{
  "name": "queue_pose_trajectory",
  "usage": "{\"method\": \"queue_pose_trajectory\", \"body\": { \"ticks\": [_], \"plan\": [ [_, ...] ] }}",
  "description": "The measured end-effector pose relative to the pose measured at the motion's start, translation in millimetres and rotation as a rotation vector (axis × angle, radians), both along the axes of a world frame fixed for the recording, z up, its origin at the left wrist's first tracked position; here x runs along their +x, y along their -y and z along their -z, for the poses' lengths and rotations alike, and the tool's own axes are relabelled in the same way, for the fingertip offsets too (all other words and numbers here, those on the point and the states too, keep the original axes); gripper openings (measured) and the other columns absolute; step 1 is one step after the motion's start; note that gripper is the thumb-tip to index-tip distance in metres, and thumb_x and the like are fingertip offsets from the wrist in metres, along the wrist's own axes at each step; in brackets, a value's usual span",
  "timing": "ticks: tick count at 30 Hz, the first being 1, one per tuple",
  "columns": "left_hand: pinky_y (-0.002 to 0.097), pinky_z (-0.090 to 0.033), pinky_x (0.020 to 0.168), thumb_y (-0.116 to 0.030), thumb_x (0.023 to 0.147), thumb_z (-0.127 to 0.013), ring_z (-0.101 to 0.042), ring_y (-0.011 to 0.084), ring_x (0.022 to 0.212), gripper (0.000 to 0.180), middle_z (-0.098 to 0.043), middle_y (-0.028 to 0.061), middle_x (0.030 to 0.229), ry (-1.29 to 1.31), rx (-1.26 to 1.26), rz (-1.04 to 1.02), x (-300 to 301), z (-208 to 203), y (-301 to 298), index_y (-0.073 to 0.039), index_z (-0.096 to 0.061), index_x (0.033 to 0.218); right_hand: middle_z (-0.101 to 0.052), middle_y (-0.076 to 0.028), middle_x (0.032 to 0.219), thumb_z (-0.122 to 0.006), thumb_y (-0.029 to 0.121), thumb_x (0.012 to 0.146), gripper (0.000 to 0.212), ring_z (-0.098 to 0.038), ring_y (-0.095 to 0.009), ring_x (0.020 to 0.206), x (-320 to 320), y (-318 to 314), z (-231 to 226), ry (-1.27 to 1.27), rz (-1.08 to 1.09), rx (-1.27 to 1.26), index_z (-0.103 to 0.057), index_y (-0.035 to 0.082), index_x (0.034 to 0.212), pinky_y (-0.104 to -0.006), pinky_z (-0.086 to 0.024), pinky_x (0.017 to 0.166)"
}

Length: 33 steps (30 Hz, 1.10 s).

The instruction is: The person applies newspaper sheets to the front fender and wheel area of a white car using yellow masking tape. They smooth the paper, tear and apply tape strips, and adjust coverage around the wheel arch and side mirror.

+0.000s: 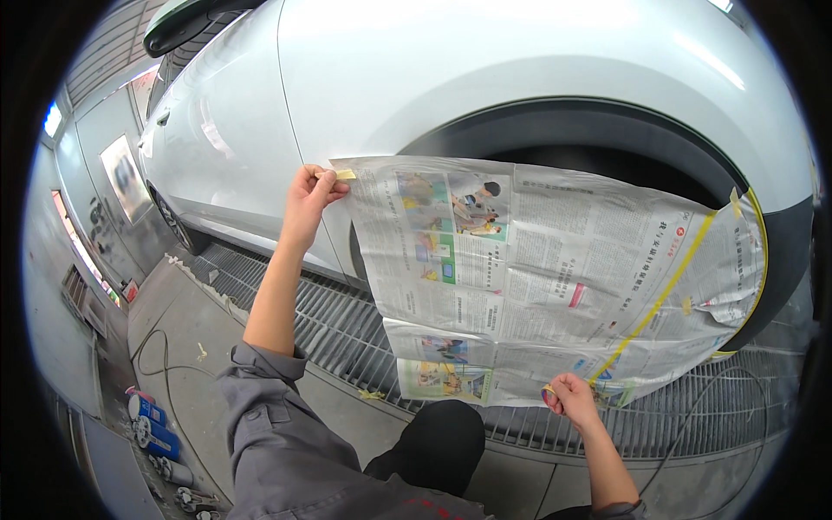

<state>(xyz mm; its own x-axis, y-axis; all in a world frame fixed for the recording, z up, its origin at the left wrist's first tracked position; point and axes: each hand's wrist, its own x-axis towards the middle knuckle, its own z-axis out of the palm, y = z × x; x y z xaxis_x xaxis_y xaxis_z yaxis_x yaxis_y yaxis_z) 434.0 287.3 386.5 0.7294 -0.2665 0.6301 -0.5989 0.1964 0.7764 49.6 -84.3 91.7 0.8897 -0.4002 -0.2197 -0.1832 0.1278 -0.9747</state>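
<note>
A large sheet of newspaper (537, 269) hangs over the wheel arch of a white car (416, 78), covering the wheel. Yellow masking tape (659, 299) runs diagonally across the paper and along its right edge. My left hand (309, 195) pinches the paper's upper left corner, with a short piece of yellow tape (345, 174) at the fingertips, against the car's body. My right hand (572, 397) is closed on the paper's lower edge, near the bottom end of the tape strip.
A metal floor grating (347, 325) runs under the car. Blue and grey canisters (154, 429) and a black hose (160, 347) lie on the concrete floor at the left. My dark trouser knee (433, 446) is low in front of the grating.
</note>
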Motion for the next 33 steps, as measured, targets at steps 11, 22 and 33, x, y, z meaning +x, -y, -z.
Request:
{"method": "queue_pose_trajectory", "body": {
  "ticks": [11,22,33],
  "plan": [
    [0.0269,-0.057,0.060,-0.013,0.088,-0.081,-0.063,0.0109,0.063,0.037,-0.062,0.0040,0.083,0.051,0.018,-0.319,8.4,-11.8,12.8,0.000,-0.052,0.107,-0.065,-0.003,0.069,-0.058,0.017,0.104,0.017,-0.054,-0.007,0.051,1.4,-3.2,19.0,-0.034,-0.035,-0.071,-0.063,0.003,0.096,-0.0215,-0.041,0.047],
    [0.0285,-0.056,0.063,-0.029,0.102,-0.065,-0.062,0.0119,0.065,0.031,-0.059,0.0042,0.076,-0.090,-0.188,-0.430,26.2,26.3,1.7,-0.002,-0.052,0.097,-0.063,-0.001,0.072,-0.055,0.017,0.105,0.019,-0.055,-0.007,0.058,1.9,-22.3,-2.0,0.031,-0.165,-0.098,-0.062,0.003,0.116,-0.0222,-0.045,0.053],
    [0.0310,-0.054,0.084,-0.013,0.095,-0.072,-0.069,0.0166,0.093,0.033,-0.069,0.0076,0.103,-0.315,0.334,0.616,-247.4,258.7,150.2,-0.003,-0.064,0.125,-0.065,-0.004,0.078,-0.053,0.001,0.098,0.057,-0.061,-0.010,0.068,-8.0,-85.5,-58.4,0.118,-0.195,-0.595,-0.045,0.008,0.154,-0.0254,-0.053,0.067]
  ]
}}
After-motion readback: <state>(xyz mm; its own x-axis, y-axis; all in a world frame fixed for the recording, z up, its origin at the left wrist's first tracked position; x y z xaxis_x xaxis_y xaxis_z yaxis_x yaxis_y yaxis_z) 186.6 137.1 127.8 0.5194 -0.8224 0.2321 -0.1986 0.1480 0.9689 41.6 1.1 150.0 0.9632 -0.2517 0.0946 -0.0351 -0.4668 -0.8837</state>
